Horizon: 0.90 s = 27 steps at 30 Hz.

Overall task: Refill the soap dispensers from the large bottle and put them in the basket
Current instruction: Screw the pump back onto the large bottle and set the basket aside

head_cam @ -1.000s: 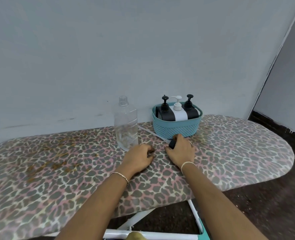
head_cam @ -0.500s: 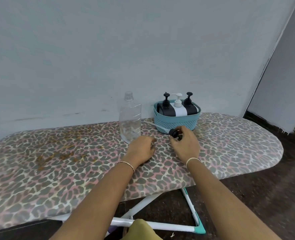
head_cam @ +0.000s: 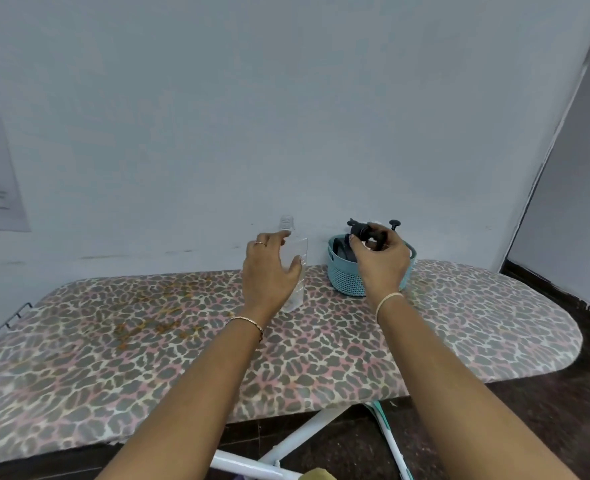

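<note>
Clear large bottle [head_cam: 295, 268] upright, uncapped, at far middle of leopard-print ironing board [head_cam: 459, 327]. Left hand [head_cam: 269, 271] in front of bottle, fingers spread and loosely curled; contact unclear. Right hand [head_cam: 380, 261] raised, fingertips pinching small black cap [head_cam: 362, 231]. Teal basket [head_cam: 347, 278] just right of bottle, holding dispensers [head_cam: 342, 252], mostly hidden behind right hand.

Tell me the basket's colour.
Teal; the basket shows best in the head view.
</note>
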{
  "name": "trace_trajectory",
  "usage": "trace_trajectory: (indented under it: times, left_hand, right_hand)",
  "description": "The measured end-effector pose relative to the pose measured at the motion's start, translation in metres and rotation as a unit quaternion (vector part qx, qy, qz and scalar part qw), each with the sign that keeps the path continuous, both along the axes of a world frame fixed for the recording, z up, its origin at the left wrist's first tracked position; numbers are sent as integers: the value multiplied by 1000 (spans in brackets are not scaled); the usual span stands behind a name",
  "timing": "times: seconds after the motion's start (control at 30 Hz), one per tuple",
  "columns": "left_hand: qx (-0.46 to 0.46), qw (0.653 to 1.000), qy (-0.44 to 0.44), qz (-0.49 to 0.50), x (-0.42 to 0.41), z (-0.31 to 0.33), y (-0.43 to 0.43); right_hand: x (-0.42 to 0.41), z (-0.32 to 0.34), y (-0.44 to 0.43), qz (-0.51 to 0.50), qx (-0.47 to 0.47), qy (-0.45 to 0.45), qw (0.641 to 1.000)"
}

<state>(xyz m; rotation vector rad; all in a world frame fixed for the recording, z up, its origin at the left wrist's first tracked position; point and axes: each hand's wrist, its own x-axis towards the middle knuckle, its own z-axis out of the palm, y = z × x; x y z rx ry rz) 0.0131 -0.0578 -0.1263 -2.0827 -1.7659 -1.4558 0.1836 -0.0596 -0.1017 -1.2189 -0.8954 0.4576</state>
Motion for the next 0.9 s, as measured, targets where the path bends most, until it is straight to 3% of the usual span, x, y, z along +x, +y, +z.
trace_trajectory:
  times: [0.17,0.37,0.9]
  left_hand:
    - [-85,996,-32,24,-10,13,11]
    - [-191,977,-92,-26,-14,20,32]
    - [-192,968,-146,-63,-21,11,51]
  right_hand:
    - [-5,33,13,5,48,-2,999]
    - [-20,63,23,10,135,-7,991]
    - [-30,104,52,-20,182,-80,980]
